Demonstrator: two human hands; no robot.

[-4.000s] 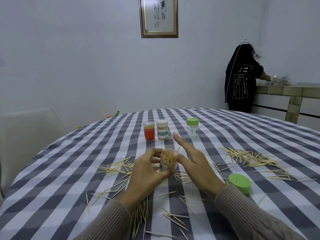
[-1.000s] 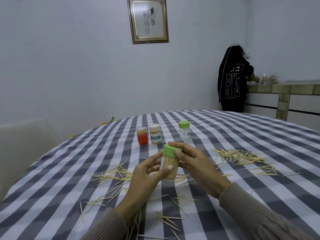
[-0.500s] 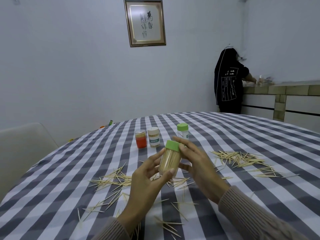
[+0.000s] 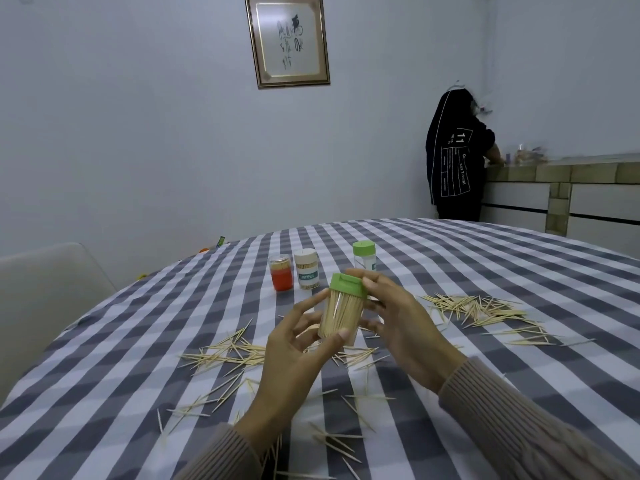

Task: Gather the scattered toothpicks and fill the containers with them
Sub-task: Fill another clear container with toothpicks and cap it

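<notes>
Left hand (image 4: 294,355) grips the full toothpick container (image 4: 341,315) above the checked surface (image 4: 485,271); right hand (image 4: 398,323) pinches its green lid (image 4: 348,285); loose toothpicks (image 4: 485,310) lie scattered around; three more containers (image 4: 306,273) stand just behind, partly blocked.

Container in your hands (image 4: 341,315): clear smooth plastic, showing pale wooden sticks.
Its lid (image 4: 347,285): matt green plastic.
Loose toothpicks (image 4: 478,308): pale bare wood, matt.
Your tablecloth (image 4: 485,268): checked woven cloth, matt.
Your sleeves (image 4: 519,420): ribbed knit.
Picture frame (image 4: 287,39): glossy, looks metallic.
Orange jar (image 4: 280,272): translucent plastic.
</notes>
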